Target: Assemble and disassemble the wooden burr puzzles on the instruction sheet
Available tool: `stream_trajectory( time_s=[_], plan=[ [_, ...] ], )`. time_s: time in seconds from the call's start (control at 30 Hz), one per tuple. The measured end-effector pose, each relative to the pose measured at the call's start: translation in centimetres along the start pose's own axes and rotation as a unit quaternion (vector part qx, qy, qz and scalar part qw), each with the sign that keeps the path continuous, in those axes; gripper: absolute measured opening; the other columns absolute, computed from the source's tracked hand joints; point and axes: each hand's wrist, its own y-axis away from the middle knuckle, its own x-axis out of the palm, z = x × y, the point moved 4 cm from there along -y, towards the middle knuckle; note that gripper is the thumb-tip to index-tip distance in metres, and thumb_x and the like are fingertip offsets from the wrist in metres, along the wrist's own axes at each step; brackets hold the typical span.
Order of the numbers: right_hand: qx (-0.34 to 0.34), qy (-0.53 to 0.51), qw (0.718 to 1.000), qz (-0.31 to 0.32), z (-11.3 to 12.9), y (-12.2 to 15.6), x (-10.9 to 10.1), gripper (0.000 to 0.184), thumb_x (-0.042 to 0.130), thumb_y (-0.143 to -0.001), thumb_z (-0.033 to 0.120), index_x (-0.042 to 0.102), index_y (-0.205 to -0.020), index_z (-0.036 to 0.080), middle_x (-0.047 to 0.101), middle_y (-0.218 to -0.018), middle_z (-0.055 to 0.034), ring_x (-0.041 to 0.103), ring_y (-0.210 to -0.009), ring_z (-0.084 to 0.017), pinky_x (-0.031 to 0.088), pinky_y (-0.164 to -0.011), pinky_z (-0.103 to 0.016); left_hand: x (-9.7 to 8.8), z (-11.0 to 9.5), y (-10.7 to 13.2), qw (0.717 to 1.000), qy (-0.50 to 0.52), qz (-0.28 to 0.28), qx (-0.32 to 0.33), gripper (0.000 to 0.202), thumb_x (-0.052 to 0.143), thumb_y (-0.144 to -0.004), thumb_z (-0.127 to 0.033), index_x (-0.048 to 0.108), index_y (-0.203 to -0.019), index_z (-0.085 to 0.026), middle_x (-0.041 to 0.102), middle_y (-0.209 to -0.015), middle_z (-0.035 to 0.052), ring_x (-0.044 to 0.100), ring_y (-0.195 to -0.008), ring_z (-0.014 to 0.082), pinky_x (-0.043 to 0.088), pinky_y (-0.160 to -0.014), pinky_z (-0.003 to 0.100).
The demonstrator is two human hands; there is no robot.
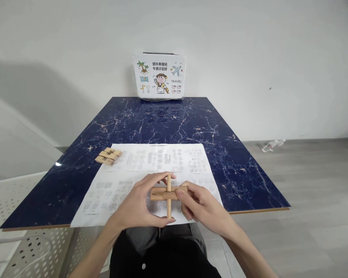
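Observation:
Over the near edge of a printed paper sheet, both hands hold a wooden puzzle. It has a bar lying left to right, crossed by an upright round wooden rod. My left hand spans the rod, index finger at its far end and thumb at its near end. My right hand pinches the right end of the bar, with the thumb on top and fingers underneath. At the sheet's left edge rests a second wooden puzzle of notched, interlocked blocks, touched by neither hand.
The sheet lies on a dark blue marbled table. At its far edge a white cartoon-printed case stands against the wall. A white perforated rack is on the left below table height. A clear plastic item lies on the floor at right.

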Motion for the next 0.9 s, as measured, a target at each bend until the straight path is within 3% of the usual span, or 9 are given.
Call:
stream_trajectory(
  time_s=[0.13, 0.37, 0.5, 0.7, 0.8, 0.9],
  plan=[
    [-0.009, -0.05, 0.999, -0.016, -0.3, 0.2, 0.4, 0.039, 0.049, -0.107, 0.059, 0.058, -0.1, 0.022, 0.053, -0.058, 0.0074, 0.043, -0.055, -0.012, 0.034, -0.057, -0.026, 0.1, -0.4, -0.1, 1.0, -0.03, -0.005, -0.007, 0.089, 0.091, -0.068, -0.032, 0.05, -0.147, -0.034, 0.066, -0.14, 0.0064, 0.065, -0.126, 0.0314, 0.055, -0.106, 0.048],
    [-0.042, -0.115, 0.99, -0.07, -1.0, 0.5, 1.1, 0.041, 0.053, -0.106, 0.058, 0.053, -0.086, 0.022, 0.051, -0.058, 0.007, 0.046, -0.056, -0.011, 0.037, -0.06, -0.026, 0.3, -1.1, 0.1, 0.997, -0.063, -0.024, 0.023, 0.086, 0.09, -0.069, -0.028, 0.05, -0.145, -0.032, 0.067, -0.135, 0.0068, 0.064, -0.122, 0.0309, 0.055, -0.103, 0.047],
    [-0.038, -0.161, 0.986, -0.034, -1.4, 0.6, 1.1, 0.038, 0.056, -0.106, 0.055, 0.054, -0.088, 0.021, 0.051, -0.058, 0.0072, 0.045, -0.055, -0.011, 0.038, -0.061, -0.026, 0.3, -1.6, 0.2, 0.994, -0.085, -0.044, 0.052, 0.086, 0.092, -0.065, -0.031, 0.051, -0.14, -0.031, 0.068, -0.13, 0.0072, 0.064, -0.118, 0.0314, 0.053, -0.101, 0.047],
    [0.0, -0.276, 0.96, 0.048, -1.7, 0.6, 1.6, 0.033, 0.06, -0.104, 0.053, 0.058, -0.095, 0.021, 0.052, -0.066, 0.0053, 0.046, -0.055, -0.01, 0.038, -0.053, -0.022, 0.9, -1.9, 0.2, 0.997, 0.035, -0.05, 0.056, 0.095, 0.095, -0.06, -0.035, 0.049, -0.143, -0.034, 0.063, -0.131, 0.0072, 0.064, -0.119, 0.0322, 0.055, -0.102, 0.047],
    [-0.003, -0.231, 0.972, 0.039, -1.9, 0.5, 1.5, 0.031, 0.058, -0.104, 0.053, 0.061, -0.107, 0.023, 0.06, -0.083, 0.0009, 0.054, -0.06, -0.011, 0.045, -0.054, -0.023, 1.0, -1.9, 0.2, 0.997, 0.03, -0.049, 0.048, 0.098, 0.094, -0.064, -0.035, 0.045, -0.149, -0.037, 0.062, -0.137, 0.0072, 0.064, -0.124, 0.0337, 0.056, -0.103, 0.048],
    [-0.074, -0.06, 0.992, -0.088, -1.7, 0.8, -0.1, 0.026, 0.05, -0.109, 0.046, 0.059, -0.122, 0.025, 0.067, -0.11, -0.0063, 0.067, -0.085, -0.017, 0.057, -0.073, -0.031, 0.3, -1.9, 0.0, 0.998, -0.04, -0.053, 0.017, 0.097, 0.091, -0.069, -0.032, 0.039, -0.152, -0.038, 0.063, -0.139, 0.0069, 0.063, -0.127, 0.0334, 0.057, -0.103, 0.048]
  ],
)
